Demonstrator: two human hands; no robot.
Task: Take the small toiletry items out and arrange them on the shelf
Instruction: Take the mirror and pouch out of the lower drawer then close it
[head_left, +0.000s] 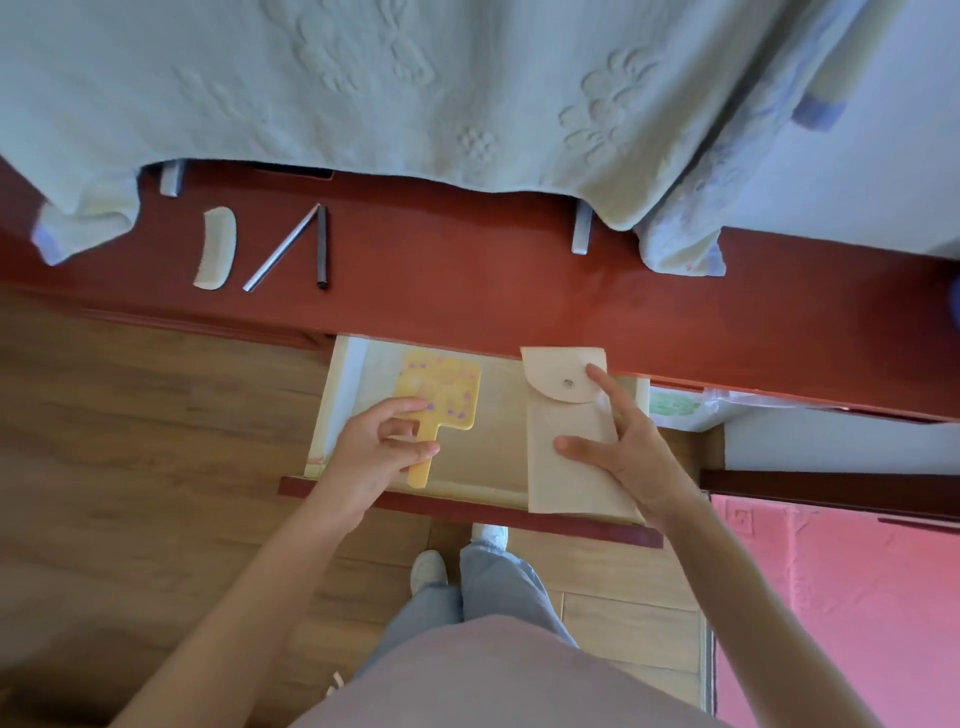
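At centre frame the left hand pinches the handle of one yellow hand mirror inside the open drawer, while the right hand grips one beige snap pouch over the drawer's right edge. Above, the red shelf holds one comb and two sticks at upper left, its middle bare below a hanging towel.

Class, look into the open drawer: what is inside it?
Inside the drawer lies a yellow hand mirror, gripped by the left hand. The right hand holds a beige pouch that covers the drawer's right side.
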